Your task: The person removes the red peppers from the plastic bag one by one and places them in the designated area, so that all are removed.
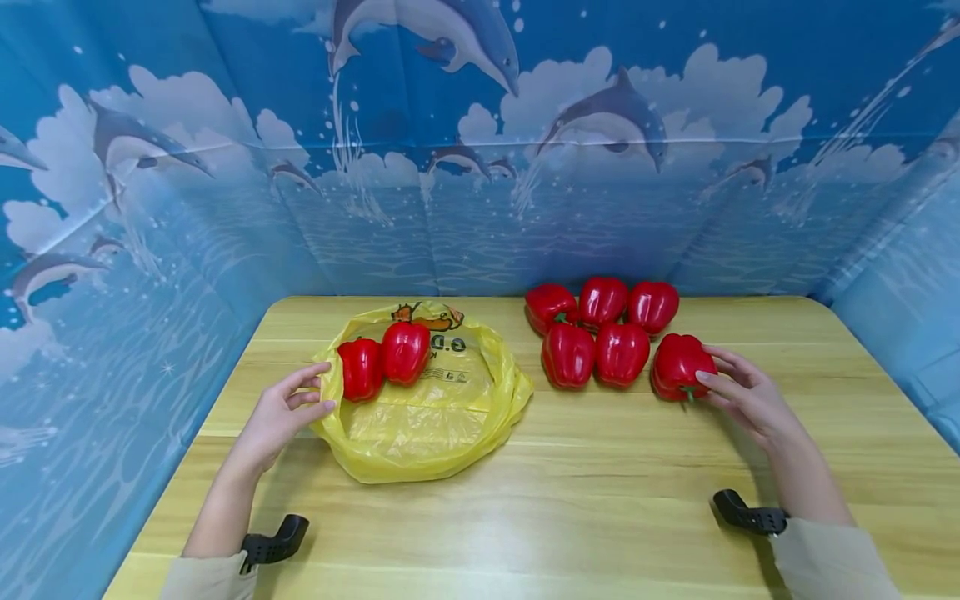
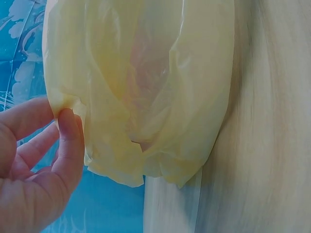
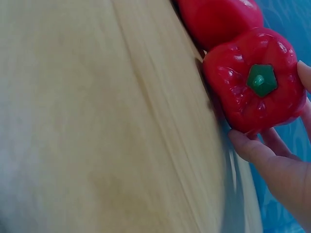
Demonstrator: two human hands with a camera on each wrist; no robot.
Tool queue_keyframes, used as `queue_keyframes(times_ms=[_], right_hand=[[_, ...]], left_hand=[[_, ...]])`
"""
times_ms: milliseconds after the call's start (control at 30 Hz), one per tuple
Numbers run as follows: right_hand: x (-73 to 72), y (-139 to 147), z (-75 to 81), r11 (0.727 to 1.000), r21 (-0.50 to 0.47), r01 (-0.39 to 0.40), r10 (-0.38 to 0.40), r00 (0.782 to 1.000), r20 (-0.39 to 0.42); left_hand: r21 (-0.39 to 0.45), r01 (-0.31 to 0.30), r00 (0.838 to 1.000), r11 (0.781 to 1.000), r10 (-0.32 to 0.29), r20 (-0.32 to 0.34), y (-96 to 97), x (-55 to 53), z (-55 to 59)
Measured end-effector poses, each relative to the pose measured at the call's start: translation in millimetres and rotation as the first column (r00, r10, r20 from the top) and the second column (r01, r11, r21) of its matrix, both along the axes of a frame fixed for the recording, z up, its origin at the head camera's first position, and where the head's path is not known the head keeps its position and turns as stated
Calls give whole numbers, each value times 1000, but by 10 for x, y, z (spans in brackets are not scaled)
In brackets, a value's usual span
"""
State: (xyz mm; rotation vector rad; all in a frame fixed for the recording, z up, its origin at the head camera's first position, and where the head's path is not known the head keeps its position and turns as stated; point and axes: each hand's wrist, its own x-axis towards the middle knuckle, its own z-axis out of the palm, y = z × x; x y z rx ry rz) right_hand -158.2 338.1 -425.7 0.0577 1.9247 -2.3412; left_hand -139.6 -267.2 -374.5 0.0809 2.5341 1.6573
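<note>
A yellow plastic bag (image 1: 420,467) lies spread with its mouth facing up. My left hand (image 1: 281,412) pinches the left side of its rim between thumb and finger, and the left wrist view shows that hand (image 2: 43,150) at the thin film. Two red bell peppers, one on the left (image 1: 362,371) and one beside it (image 1: 407,353), lie inside the bag. On the right, my right hand (image 1: 742,392) holds a red bell pepper (image 1: 678,367) by its right side. Its green stem (image 3: 262,81) faces the right wrist camera.
Several more red bell peppers (image 1: 621,354) stand close together in two rows at the back of the wooden table (image 1: 570,517), just left of the held one. Behind the table hangs a blue dolphin-print cloth (image 1: 480,217). Black wrist mounts (image 1: 276,540) sit on both forearms.
</note>
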Motion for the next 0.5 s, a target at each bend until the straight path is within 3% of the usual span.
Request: queue_keyframes(times_ms=[167,500], right_hand=[[-39,2,2,1000,18,16,-16,1000,16],[-126,12,-23,999,-47,8,-7,1000,18]], left_hand=[[5,-3,1000,1000,3,2,0,-3,-17],[12,-8,1000,1000,7,11,-14,-5,-19]])
